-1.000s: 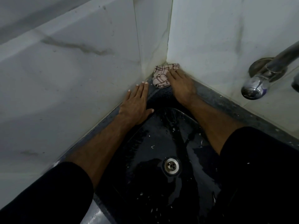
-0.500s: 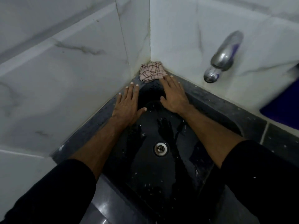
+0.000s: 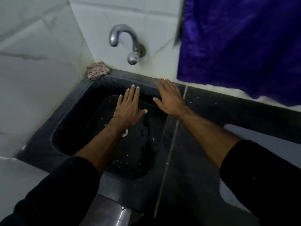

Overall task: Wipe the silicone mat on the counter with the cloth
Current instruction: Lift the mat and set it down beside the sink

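Left hand (image 3: 128, 110): flat, fingers spread, empty, over black sink (image 3: 68, 128).
Right hand (image 3: 171, 98): open, empty, at sink's rim.
Cloth (image 3: 97, 72): bunched in corner, untouched.

A home washing corner, most likely a kitchen or utility nook.

A black sink (image 3: 68, 121) with a metal drain (image 3: 125, 132) is sunk into a dark stone worktop (image 3: 228, 108), hemmed by white marble-look wall tiles (image 3: 32, 70); a chrome tap (image 3: 123, 41) comes straight out of the wall (no mixer fittings visible), a small checked cloth (image 3: 97, 72) sits crumpled in the corner, and a purple fabric (image 3: 241, 46) hangs at right.
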The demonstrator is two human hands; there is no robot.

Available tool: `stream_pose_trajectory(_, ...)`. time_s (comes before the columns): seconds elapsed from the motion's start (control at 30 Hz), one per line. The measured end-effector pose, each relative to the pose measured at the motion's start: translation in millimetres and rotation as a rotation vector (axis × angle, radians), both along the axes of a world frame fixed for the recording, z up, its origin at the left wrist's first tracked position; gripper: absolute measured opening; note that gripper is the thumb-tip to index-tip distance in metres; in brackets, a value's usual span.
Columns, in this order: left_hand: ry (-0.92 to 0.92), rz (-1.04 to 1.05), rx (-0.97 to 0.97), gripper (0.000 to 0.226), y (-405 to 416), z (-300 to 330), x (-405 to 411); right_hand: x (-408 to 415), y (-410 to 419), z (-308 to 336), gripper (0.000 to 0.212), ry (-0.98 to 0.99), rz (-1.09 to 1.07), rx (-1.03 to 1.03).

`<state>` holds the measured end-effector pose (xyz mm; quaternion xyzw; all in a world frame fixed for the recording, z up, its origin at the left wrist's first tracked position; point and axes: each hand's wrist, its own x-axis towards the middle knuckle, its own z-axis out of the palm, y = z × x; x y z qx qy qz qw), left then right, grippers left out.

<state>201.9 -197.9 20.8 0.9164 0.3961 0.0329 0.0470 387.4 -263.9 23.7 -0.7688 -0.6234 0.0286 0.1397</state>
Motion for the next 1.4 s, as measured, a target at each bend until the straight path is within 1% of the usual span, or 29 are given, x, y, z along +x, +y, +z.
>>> stream_pose_trajectory(0.2, -0.029, -0.116, -0.016, 0.094, -97, 7, 75, 62, -124, 15, 0.072, 0.034, -0.128, 0.035)
stream_pose_trajectory(0.3, -0.027, -0.161, -0.029, 0.096, -149, 6, 111, 93, -189, 17, 0.071, 0.035, -0.212, 0.03)
stream_pose_trajectory(0.5, -0.079, -0.276, -0.025, 0.096, -243, 2, 170, 147, -306, 17, 0.072, 0.028, -0.365, 0.015)
stream_pose_trajectory(0.67, -0.067, -0.357, -0.07, 0.093, -294, -7, 200, 178, -380, 15, 0.068, 0.026, -0.476, 0.034)
stream_pose_trajectory(0.8, -0.035, -0.379, -0.172, 0.089, -315, -21, 208, 200, -429, 4, 0.067, 0.07, -0.601, 0.023)
stream_pose_trajectory(0.87, -0.039, -0.355, -0.239, 0.084, -319, -29, 209, 207, -452, -3, 0.068, 0.1, -0.672, 0.0)
stream_pose_trajectory(1.03, 0.069, -0.179, -0.362, 0.07, -322, -55, 199, 217, -498, -28, 0.07, 0.174, -0.785, -0.088)
stream_pose_trajectory(1.13, 0.084, -0.148, -0.367, 0.063, -326, -70, 189, 218, -519, -44, 0.068, 0.221, -0.846, -0.14)
stream_pose_trajectory(1.3, 0.039, -0.091, -0.331, 0.053, -327, -76, 189, 218, -540, -63, 0.061, 0.33, -0.951, -0.209)
stream_pose_trajectory(1.4, -0.071, -0.031, -0.35, 0.044, -325, -74, 195, 220, -543, -67, 0.054, 0.328, -0.995, -0.215)
